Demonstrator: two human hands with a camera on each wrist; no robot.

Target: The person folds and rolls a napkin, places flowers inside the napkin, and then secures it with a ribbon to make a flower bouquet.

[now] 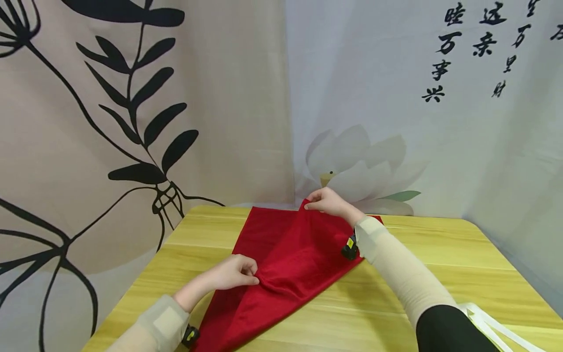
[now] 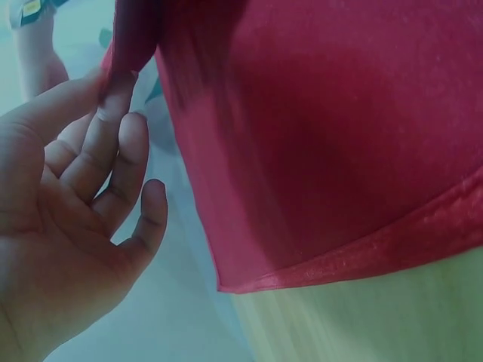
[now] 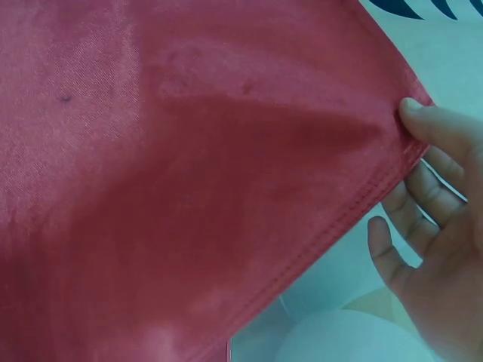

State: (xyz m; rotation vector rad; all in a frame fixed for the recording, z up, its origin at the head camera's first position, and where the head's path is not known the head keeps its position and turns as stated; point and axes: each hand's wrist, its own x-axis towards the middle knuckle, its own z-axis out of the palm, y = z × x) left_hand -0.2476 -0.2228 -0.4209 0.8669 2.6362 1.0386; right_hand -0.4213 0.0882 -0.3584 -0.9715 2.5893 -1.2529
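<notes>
Pale backdrop (image 1: 242, 98) printed with black plants rises behind a wooden desk (image 1: 440, 254). In a thumb-and-finger grip, the right hand (image 1: 327, 201) holds up a corner of a red cloth (image 1: 290, 264), while the left hand (image 1: 234, 273) pinches its edge, nearer the viewer. Between and below them the cloth lies across the desk, partly doubled over itself. Farther right, a white strap (image 1: 501, 330) runs beside the black sleeve (image 1: 448, 332).

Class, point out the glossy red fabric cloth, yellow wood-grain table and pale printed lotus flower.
Glossy red fabric cloth (image 3: 204, 188), right wrist view: middle of its broad face.
Yellow wood-grain table (image 1: 475, 261), head view: bare top, right side.
Pale printed lotus flower (image 1: 365, 171), head view: its petals.
</notes>
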